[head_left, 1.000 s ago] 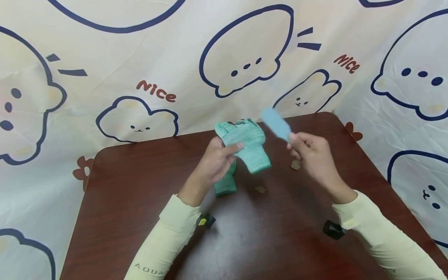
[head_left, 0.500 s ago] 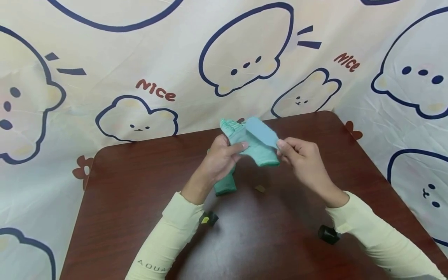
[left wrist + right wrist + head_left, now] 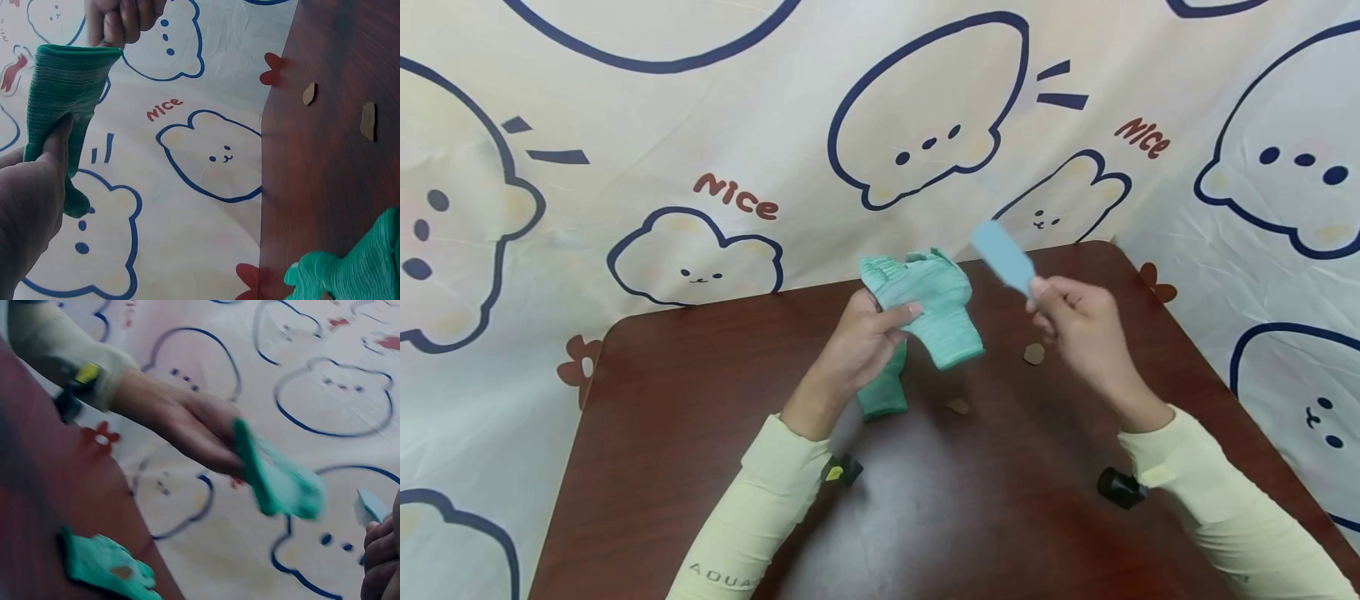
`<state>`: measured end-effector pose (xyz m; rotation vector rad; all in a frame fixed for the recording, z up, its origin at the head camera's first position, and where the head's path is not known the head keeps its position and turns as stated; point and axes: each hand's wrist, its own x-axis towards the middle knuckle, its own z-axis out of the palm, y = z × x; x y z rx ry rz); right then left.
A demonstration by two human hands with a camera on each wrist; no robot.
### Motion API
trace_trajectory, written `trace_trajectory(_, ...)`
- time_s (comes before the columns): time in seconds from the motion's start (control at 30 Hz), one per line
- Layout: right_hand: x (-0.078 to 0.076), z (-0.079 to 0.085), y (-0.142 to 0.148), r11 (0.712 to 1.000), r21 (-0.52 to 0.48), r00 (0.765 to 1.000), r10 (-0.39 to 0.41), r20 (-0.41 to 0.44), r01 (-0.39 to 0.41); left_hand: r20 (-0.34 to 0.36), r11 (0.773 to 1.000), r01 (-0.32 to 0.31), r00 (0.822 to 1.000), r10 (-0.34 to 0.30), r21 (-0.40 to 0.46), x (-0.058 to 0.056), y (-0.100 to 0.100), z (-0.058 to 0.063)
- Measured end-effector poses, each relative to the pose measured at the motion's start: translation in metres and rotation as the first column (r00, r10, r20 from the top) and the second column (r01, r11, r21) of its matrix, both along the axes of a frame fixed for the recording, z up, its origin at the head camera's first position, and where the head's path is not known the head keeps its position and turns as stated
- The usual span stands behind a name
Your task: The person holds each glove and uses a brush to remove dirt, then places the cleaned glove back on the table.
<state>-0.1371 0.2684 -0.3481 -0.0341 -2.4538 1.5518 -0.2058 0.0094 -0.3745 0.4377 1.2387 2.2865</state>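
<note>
My left hand (image 3: 861,342) pinches a green knitted glove (image 3: 936,300) above the table, thumb on top, with its cuff toward the right. To its right, my right hand (image 3: 1082,333) grips a light blue brush (image 3: 1003,257) by the handle end. Its flat back faces the head camera; a pale bristle side shows on the brush (image 3: 370,507) in the right wrist view. Brush and glove are apart. A second green glove (image 3: 103,562) lies on the table with a brown flake (image 3: 122,572) on it; the left hand partly covers it in the head view.
Two small brown pieces lie on the dark wooden table (image 3: 700,433): one flake (image 3: 957,406) below the held glove, another flake (image 3: 1033,354) near the right hand. A patterned cloth (image 3: 805,125) hangs behind the table. Wrist cameras sit under both sleeves.
Half a second ago the brush lay over the held glove; it has since moved back to the right, away from it. The glove's cuff swung up and back down. The left hand keeps its hold.
</note>
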Motion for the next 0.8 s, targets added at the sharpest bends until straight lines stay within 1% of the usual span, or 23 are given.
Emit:
trace_trajectory(0.13,0.01,-0.005,-0.021,0.991,0.037,0.992,0.129,0.001,-0.129,-0.026,1.0,0.006,1.0,-0.006,0.013,0.0,0.005,-0.001)
trace_trajectory(0.17,0.011,-0.006,-0.025,0.988,0.037,0.988,0.152,-0.003,-0.152,-0.031,1.0,0.007,1.0,-0.007,0.018,-0.001,0.006,-0.001)
trace_trajectory(0.23,0.013,-0.007,-0.03,0.985,0.041,0.986,0.168,-0.015,-0.167,-0.039,1.0,0.01,0.999,-0.009,0.023,-0.001,0.007,-0.001)
trace_trajectory(0.3,0.014,-0.008,-0.032,0.986,0.025,0.985,0.168,-0.035,-0.168,-0.04,1.0,0.01,0.999,-0.009,0.027,-0.001,0.007,0.0)
trace_trajectory(0.43,0.016,-0.011,-0.034,0.984,0.041,0.981,0.178,-0.077,-0.175,-0.028,0.999,0.007,1.0,-0.007,0.031,-0.001,0.007,0.0)
trace_trajectory(0.53,0.015,-0.014,-0.036,0.978,0.076,0.977,0.199,-0.071,-0.193,-0.034,0.999,0.014,0.999,-0.013,0.031,-0.001,0.007,0.0)
trace_trajectory(0.6,0.013,-0.016,-0.037,0.977,0.089,0.978,0.199,-0.057,-0.193,-0.038,1.0,0.021,0.999,-0.02,0.024,0.0,0.007,0.0)
trace_trajectory(0.8,0.01,-0.013,-0.032,0.989,0.11,0.994,0.104,-0.033,-0.1,-0.022,1.0,0.012,1.0,-0.012,-0.018,0.0,0.006,0.001)
